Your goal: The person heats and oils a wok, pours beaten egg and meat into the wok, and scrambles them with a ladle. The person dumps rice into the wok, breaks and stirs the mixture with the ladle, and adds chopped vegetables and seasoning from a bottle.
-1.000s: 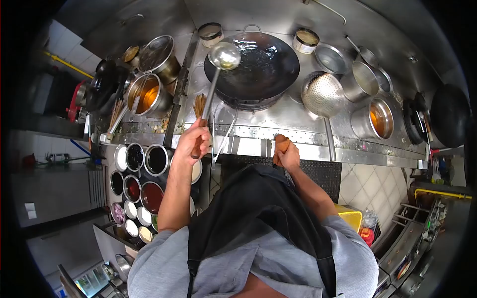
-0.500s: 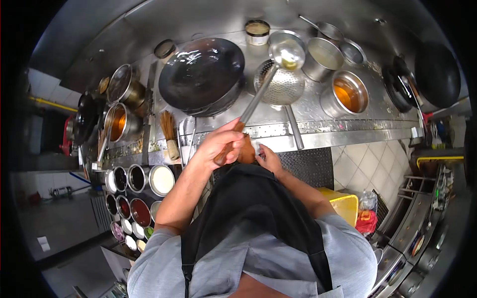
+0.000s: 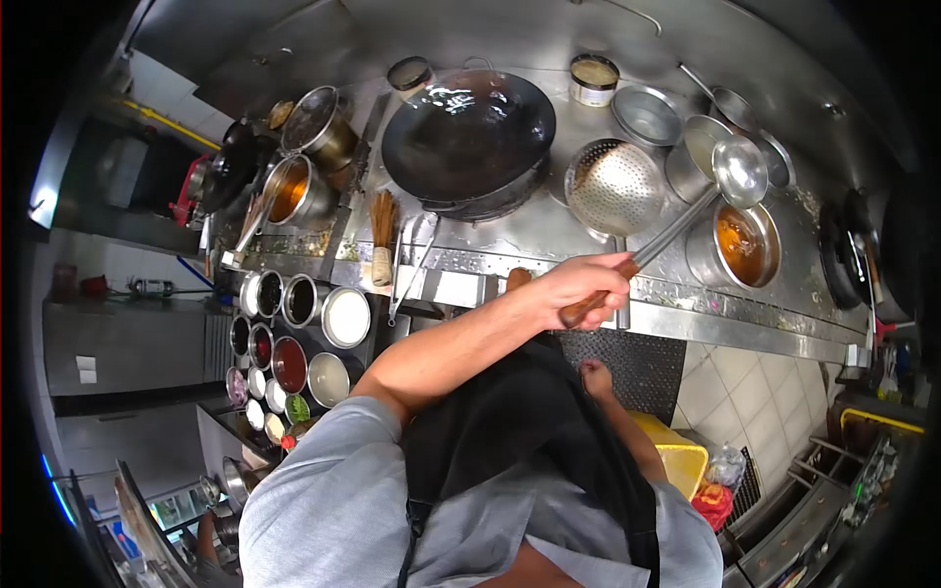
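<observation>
Okay, head view: the ladle (image 3: 742, 171) is held by its wooden grip in the left hand (image 3: 588, 286), fingers wrapped around it, forearm brought across the front of the body. The ladle is angled up and away to the right, its bowl seen over the edges of the amber-liquid pot (image 3: 699, 257) and the steel pot (image 3: 683, 174); contact with either can't be told. The right hand (image 3: 594, 378) is held low beside the black apron (image 3: 510, 431), above the dark mat (image 3: 635, 355); it's too small and blurred to tell whether it's wide or narrow. The perforated skimmer (image 3: 616, 188) is set on the steel counter (image 3: 534, 235), its handle partly hidden by the left hand. The black wok (image 3: 469, 142) is seated on the burner, with the bamboo brush (image 3: 382, 230) laid near its left front. Sauce containers (image 3: 289, 365) are grouped at left, below counter level
</observation>
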Available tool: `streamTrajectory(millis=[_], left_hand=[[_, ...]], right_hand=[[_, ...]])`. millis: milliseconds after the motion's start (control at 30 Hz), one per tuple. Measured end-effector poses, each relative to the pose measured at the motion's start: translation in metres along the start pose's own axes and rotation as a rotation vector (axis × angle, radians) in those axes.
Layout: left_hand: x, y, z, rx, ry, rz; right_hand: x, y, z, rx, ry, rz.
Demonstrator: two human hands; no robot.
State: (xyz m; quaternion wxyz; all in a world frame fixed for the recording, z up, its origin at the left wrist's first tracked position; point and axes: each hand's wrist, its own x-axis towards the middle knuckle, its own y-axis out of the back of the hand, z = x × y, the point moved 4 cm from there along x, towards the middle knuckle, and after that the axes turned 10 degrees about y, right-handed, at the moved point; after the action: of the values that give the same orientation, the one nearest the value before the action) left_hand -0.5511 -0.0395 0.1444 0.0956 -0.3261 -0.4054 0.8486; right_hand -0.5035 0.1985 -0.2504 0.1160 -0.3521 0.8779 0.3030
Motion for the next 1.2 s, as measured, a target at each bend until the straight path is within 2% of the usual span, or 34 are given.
streamTrajectory(millis=[67,100,200,233,300,400,467,500,567,667,767,867,1200], left_hand=[[-0.031,0.016,0.004,-0.165,0.012,-0.049],[-0.054,0.019,0.007,-0.179,-0.035,-0.006],[-0.116,0.061,0.005,-0.240,-0.092,0.127],[-0.136,0.072,0.008,-0.190,-0.131,0.172],[-0.174,0.088,0.016,0.076,-0.144,0.475],[-0.223,0.120,0.023,0.521,-0.030,0.909],[-0.249,0.128,0.034,0.749,0.046,1.147],[-0.262,0.145,0.035,0.863,0.002,1.188],[-0.283,0.165,0.032,0.833,0.135,1.275],[-0.300,0.193,0.017,1.028,-0.013,1.422],[-0.304,0.193,0.016,0.760,-0.041,1.413],[-0.311,0.197,0.016,0.632,-0.126,1.423],[-0.309,0.217,0.010,0.541,-0.254,1.390]], right_hand=[[0.006,-0.012,0.020,0.248,-0.319,-0.086],[0.010,-0.022,0.028,0.372,-0.481,-0.132],[0.035,-0.056,0.056,0.327,-0.587,-0.085],[0.044,-0.071,0.061,0.445,-0.602,-0.053],[0.068,-0.104,0.063,0.680,-0.635,0.014],[0.105,-0.134,0.033,1.047,-0.667,0.190],[0.125,-0.146,0.009,1.216,-0.764,0.210],[0.133,-0.149,-0.004,1.298,-0.812,0.221],[0.150,-0.156,-0.037,1.408,-0.718,0.177],[0.164,-0.177,-0.064,1.482,-0.678,0.153],[0.171,-0.191,-0.068,1.478,-0.674,0.152],[0.171,-0.202,-0.070,1.472,-0.667,0.154],[0.170,-0.205,-0.074,1.357,-0.622,0.123]])
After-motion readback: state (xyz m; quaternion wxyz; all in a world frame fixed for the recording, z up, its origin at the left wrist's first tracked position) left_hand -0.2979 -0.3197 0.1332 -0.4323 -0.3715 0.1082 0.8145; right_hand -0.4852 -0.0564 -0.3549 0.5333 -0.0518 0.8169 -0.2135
